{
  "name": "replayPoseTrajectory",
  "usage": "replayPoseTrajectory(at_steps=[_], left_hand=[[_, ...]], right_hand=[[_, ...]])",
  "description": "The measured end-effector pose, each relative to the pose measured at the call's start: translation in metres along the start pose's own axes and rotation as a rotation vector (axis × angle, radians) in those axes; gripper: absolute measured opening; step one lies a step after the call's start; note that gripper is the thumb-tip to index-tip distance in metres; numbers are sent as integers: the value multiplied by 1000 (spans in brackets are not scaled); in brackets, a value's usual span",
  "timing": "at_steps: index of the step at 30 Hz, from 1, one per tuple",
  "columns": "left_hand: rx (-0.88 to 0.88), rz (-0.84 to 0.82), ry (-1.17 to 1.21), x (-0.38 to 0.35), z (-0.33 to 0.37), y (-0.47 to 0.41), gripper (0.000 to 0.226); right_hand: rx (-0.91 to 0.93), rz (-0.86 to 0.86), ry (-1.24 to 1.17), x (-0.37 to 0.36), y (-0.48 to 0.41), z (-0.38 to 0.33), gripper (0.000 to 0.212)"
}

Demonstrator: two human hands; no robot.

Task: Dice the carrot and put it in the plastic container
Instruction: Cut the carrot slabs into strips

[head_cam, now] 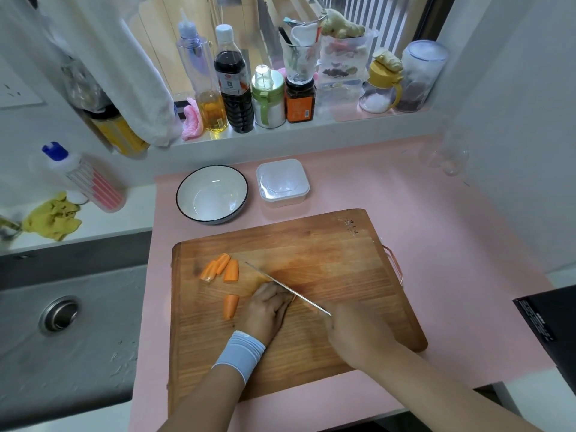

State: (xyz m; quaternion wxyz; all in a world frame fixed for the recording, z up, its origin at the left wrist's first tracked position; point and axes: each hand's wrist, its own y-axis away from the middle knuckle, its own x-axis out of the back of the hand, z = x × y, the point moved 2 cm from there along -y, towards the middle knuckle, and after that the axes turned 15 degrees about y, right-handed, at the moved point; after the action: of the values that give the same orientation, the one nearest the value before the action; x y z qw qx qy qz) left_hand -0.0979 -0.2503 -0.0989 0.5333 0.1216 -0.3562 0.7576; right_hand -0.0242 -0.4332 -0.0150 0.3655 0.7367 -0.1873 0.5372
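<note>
On the wooden cutting board (327, 269) lie several orange carrot pieces: a cluster (219, 268) at the upper left and a single piece (230, 307) below it. My left hand (265, 310), with a pale wristband, presses down on a carrot piece that is almost wholly hidden under the fingers. My right hand (352, 332) grips the handle of a knife (286, 286), whose thin blade runs up and left along my left fingertips. The square plastic container (282, 182) stands beyond the board with nothing in it.
A white bowl (212, 194) with a dark rim sits left of the container. A steel sink (59, 313) lies to the left of the pink counter (436, 229). Bottles and jars line the window sill (311, 126). A black object (548, 322) stands at the right edge.
</note>
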Motion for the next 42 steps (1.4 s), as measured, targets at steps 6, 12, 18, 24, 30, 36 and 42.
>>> replayPoseTrajectory(at_steps=[6,12,18,24,30,36,42], left_hand=[[-8,-7,-5,0,-2,0,14],[11,0,-12,-1,-4,1,10],[31,-20,-48,-3,-5,3,4],[21,-5,-17,-2,-4,1,3],[15,7,-11,-2,-5,2,5],[15,9,-4,-1,-4,3,6],[27,24,5,-1,-4,1,3]], right_hand=[[-20,-32,12,0,-6,-3,24],[-46,-112,-93,7,-23,-19,24],[-67,-140,-145,1,-30,-11,26],[-29,-85,-143,1,-24,-12,24],[-44,-48,-134,-4,-9,-4,24],[-48,-87,-93,1,-7,-3,28],[-103,-162,-113,5,-17,-9,37]])
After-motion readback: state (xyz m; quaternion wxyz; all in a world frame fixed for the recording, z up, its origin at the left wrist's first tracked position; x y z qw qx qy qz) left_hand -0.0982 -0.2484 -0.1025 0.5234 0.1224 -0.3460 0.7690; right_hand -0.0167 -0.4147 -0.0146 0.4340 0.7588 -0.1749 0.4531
